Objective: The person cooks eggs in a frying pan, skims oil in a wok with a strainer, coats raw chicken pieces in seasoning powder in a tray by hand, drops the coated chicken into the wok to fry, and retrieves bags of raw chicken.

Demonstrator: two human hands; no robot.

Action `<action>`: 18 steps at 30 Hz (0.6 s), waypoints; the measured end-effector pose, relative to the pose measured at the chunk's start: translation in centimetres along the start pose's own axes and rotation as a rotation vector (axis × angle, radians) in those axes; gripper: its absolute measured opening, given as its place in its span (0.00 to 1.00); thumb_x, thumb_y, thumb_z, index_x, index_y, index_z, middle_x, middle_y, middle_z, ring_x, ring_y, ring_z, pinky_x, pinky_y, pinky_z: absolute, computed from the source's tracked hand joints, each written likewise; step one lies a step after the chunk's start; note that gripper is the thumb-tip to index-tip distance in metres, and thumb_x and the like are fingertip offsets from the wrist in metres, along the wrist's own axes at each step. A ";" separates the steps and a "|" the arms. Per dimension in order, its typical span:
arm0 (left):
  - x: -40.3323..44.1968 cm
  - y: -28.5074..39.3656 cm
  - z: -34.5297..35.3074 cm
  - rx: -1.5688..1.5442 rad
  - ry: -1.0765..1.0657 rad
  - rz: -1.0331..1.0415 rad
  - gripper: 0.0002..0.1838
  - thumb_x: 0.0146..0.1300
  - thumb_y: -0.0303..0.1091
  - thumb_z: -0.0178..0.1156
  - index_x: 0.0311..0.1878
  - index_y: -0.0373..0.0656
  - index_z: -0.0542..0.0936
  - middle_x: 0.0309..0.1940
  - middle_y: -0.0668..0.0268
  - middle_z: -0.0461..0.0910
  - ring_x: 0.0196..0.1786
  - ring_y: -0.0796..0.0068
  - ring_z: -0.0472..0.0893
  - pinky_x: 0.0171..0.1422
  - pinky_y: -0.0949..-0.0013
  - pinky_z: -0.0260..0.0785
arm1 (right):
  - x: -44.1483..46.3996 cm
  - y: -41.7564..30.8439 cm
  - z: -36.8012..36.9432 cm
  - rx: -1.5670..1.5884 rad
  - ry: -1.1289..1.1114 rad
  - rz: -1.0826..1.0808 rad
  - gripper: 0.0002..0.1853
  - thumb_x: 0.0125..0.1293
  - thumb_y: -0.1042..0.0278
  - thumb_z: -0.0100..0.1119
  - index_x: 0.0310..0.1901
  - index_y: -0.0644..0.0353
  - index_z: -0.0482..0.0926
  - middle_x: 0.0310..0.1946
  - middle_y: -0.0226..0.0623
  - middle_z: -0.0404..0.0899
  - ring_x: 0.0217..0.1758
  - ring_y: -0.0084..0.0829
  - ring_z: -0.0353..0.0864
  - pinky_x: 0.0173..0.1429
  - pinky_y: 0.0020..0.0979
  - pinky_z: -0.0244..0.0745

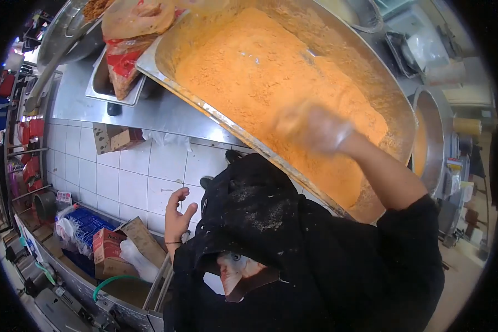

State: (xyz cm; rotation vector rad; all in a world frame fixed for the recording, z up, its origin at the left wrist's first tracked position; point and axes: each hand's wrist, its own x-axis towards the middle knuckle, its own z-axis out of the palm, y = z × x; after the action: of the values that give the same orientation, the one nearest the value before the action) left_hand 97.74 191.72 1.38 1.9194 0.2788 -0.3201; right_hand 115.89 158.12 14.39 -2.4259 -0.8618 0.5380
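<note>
My right hand (318, 128), in a clear plastic glove, is low over the orange seasoned flour (243, 72) in a large steel tray (227, 123). Motion smears its fingers, so whether they grip anything is unclear. Orange coating covers the finger side of the glove. My left hand (178, 218) is bare, with a dark band at the wrist. It hangs beside my black top, above the tiled floor, fingers apart and holding nothing.
Left of the tray, a plastic bag with red print (122, 61) sits in a small steel pan (94, 93). A round metal bowl (440, 133) stands at the right. Cardboard boxes (106, 249) and a blue package (88, 221) lie at lower left.
</note>
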 end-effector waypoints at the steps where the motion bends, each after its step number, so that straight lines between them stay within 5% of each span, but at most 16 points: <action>1: -0.1 -0.1 -0.2 0.014 0.011 0.017 0.22 0.45 0.33 0.62 0.46 0.39 0.72 0.39 0.65 0.73 0.44 0.72 0.68 0.51 0.69 0.59 | 0.9 -0.4 -0.2 0.015 -0.104 -0.021 0.08 0.57 0.66 0.47 0.35 0.59 0.72 0.32 0.46 0.76 0.34 0.44 0.75 0.39 0.37 0.71; 3: -0.5 -0.1 -0.7 0.028 0.045 0.026 0.23 0.44 0.31 0.63 0.46 0.38 0.72 0.39 0.64 0.73 0.44 0.71 0.69 0.52 0.70 0.59 | 2.5 -1.3 -0.8 0.045 -0.315 -0.059 0.08 0.57 0.66 0.46 0.34 0.59 0.71 0.31 0.47 0.75 0.32 0.44 0.75 0.38 0.37 0.71; 6: -1.9 0.0 -1.2 -0.030 0.114 -0.054 0.23 0.44 0.31 0.63 0.46 0.38 0.72 0.39 0.63 0.73 0.45 0.71 0.70 0.52 0.69 0.60 | 3.7 -1.5 -1.7 0.088 -0.173 0.128 0.09 0.56 0.65 0.46 0.34 0.60 0.72 0.31 0.47 0.75 0.33 0.43 0.75 0.39 0.38 0.70; 9: -4.1 -1.1 -1.5 0.062 0.162 -0.088 0.23 0.44 0.32 0.63 0.46 0.38 0.72 0.40 0.63 0.74 0.44 0.71 0.71 0.51 0.69 0.61 | 2.7 0.1 0.0 -0.051 -0.474 0.009 0.12 0.56 0.68 0.49 0.42 0.57 0.74 0.39 0.44 0.75 0.40 0.40 0.73 0.49 0.33 0.67; 11: -6.0 -2.3 -1.4 -0.022 0.249 -0.144 0.22 0.45 0.32 0.63 0.46 0.39 0.72 0.39 0.63 0.74 0.44 0.72 0.71 0.50 0.70 0.62 | 3.8 3.1 -1.6 0.159 -0.269 -0.211 0.14 0.56 0.65 0.49 0.44 0.59 0.70 0.38 0.46 0.74 0.40 0.40 0.73 0.46 0.35 0.68; 15: -9.5 -6.6 0.0 -0.205 0.404 -0.347 0.22 0.46 0.38 0.64 0.45 0.42 0.73 0.35 0.67 0.74 0.42 0.77 0.70 0.47 0.72 0.62 | 5.7 5.8 -5.6 -0.802 -0.812 0.340 0.27 0.58 0.60 0.50 0.59 0.59 0.60 0.49 0.52 0.69 0.54 0.40 0.69 0.53 0.36 0.65; 18: -14.3 -14.7 4.1 -0.271 0.562 -0.491 0.24 0.45 0.47 0.64 0.43 0.41 0.74 0.30 0.64 0.75 0.34 0.72 0.74 0.38 0.69 0.68 | 13.0 -0.7 -5.9 -0.604 -0.318 0.017 0.25 0.58 0.61 0.51 0.57 0.58 0.62 0.47 0.50 0.70 0.52 0.38 0.70 0.52 0.35 0.66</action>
State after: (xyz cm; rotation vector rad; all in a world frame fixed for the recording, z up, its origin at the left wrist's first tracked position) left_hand 78.93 192.51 -7.79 1.6182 1.1168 -0.0459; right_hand 127.95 165.32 16.95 -2.9339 -1.2873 0.7734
